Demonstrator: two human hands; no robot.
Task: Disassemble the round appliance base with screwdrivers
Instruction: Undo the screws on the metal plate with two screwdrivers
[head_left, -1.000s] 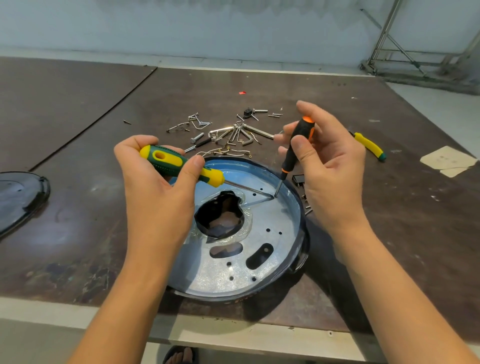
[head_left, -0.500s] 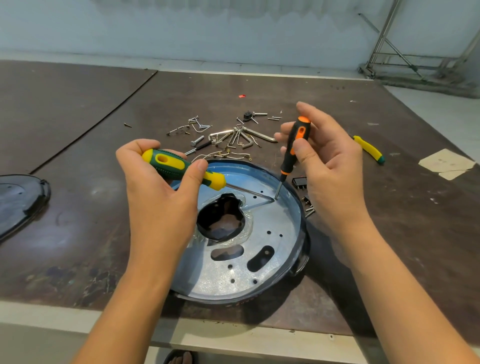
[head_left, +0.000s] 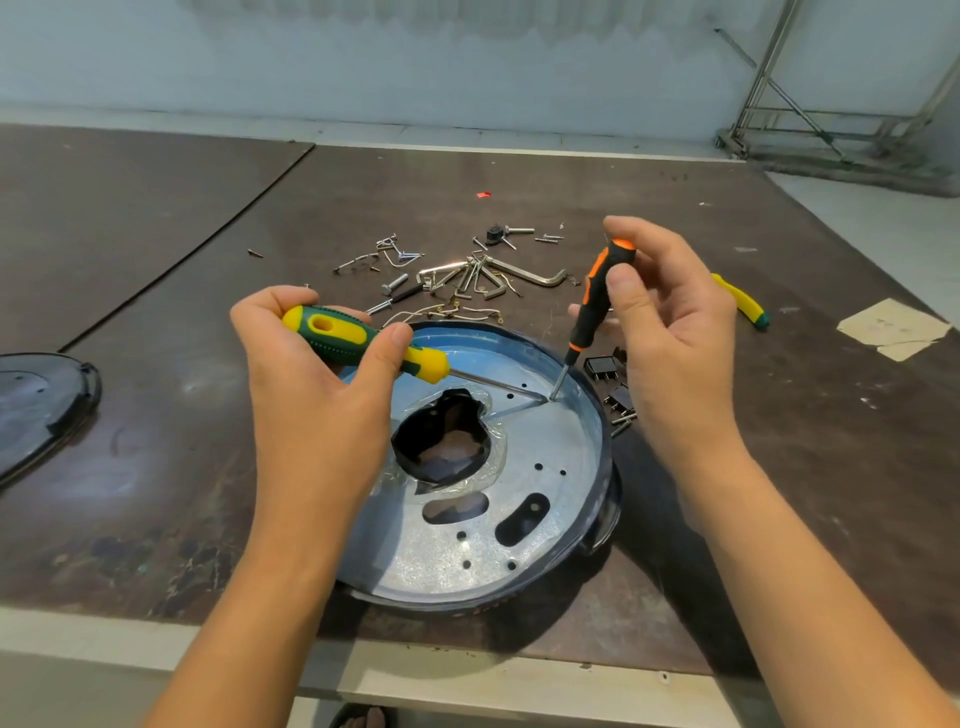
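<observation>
On the scuffed brown worktop (head_left: 675, 218) the round appliance base (head_left: 550, 467) sits near the front edge, left hand (head_left: 311, 395) wrapped round the green-yellow screwdriver (head_left: 353, 332), right hand (head_left: 670, 332) pinching the orange-black screwdriver (head_left: 597, 296), tips meeting by the far rim, so I'd keep the small one upright and press firmly.

The left hand (head_left: 317, 395) and its forearm cover the left side of the round base (head_left: 519, 519), hiding the rim there. What lies under the meeting tips of the green-and-yellow screwdriver (head_left: 358, 338) and the orange-and-black screwdriver (head_left: 592, 306) is too small to tell. The left picture edge cuts off a dark lid (head_left: 41, 410). The right hand (head_left: 670, 332) hides most of a yellow-handled tool (head_left: 740, 299). Toes (head_left: 358, 719) are cropped at the bottom edge.
</observation>
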